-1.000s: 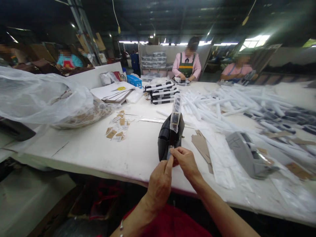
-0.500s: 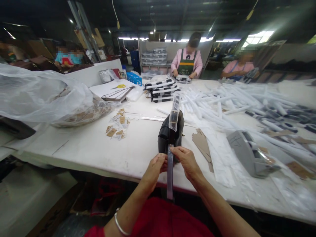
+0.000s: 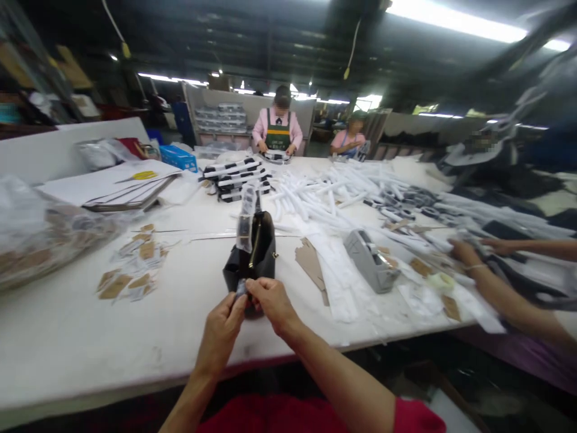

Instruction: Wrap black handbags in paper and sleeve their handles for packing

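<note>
A black handbag (image 3: 267, 248) stands on the white table in front of me, its top gaping and a gold zip showing. Clear plastic (image 3: 246, 222) wraps a part that rises at its far end. At the near end, my left hand (image 3: 220, 331) is closed, thumb and fingers pinching a short clear plastic strip (image 3: 241, 288). My right hand (image 3: 274, 307) is also closed on this strip, its fingertips right beside the left thumb. The lower part of the bag's near end is hidden behind my hands.
Brown tags (image 3: 130, 270) lie at left, near a plastic bag (image 3: 58, 240). Yellow scissors (image 3: 143, 175) rest on stacked sheets. Right of the handbag are cardboard pieces (image 3: 311, 267) and a grey tape dispenser (image 3: 370, 260). A co-worker's arms (image 3: 500, 288) reach in at right.
My view has swung to the right. The plastic strip that hung long towards my body is now bunched short between my fingers. My left hand has come up to pinch it, and the bag's opening shows.
</note>
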Action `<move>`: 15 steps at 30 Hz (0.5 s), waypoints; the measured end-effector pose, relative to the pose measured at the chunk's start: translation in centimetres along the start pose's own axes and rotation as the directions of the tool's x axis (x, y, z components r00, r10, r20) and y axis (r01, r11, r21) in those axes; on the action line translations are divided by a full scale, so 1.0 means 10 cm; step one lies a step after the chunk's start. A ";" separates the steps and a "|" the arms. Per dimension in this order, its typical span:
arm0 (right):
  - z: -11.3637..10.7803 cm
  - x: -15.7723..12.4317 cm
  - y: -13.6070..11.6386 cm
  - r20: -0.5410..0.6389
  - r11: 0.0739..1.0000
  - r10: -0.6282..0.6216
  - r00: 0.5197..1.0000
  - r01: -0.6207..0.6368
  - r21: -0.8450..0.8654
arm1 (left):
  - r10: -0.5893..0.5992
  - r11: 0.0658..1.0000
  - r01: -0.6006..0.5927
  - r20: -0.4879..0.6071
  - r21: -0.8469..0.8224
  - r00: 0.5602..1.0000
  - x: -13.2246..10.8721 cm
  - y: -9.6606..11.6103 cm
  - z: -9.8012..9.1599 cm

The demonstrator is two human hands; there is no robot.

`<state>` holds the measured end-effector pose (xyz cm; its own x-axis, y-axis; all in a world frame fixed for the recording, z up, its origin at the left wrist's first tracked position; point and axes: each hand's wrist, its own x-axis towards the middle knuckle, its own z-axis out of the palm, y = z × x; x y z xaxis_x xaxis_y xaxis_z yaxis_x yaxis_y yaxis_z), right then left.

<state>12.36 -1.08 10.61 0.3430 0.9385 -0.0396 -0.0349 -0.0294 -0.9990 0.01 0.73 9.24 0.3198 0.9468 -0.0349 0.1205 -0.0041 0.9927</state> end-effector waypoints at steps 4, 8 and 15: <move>-0.64 -0.01 -0.22 -0.100 0.978 -0.079 0.992 0.057 -0.202 | -0.097 0.994 0.096 -0.028 -0.058 0.995 0.01 -0.06 0.06; -1.96 -0.08 -0.50 -0.457 0.903 -0.236 0.858 0.020 -0.429 | -0.154 0.980 0.145 -0.060 -0.133 0.986 -0.02 -0.08 0.14; -3.50 -0.12 -0.41 -0.649 0.855 -0.198 0.734 -0.194 -0.481 | -0.186 0.966 0.164 -0.096 -0.199 0.978 -0.01 -0.08 0.19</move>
<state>44.97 -14.09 13.95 0.8682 0.4716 0.1544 0.3551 -0.3732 -0.8571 1.68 -0.01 8.26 0.2001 0.9576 -0.2075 -0.0183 0.2154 0.9764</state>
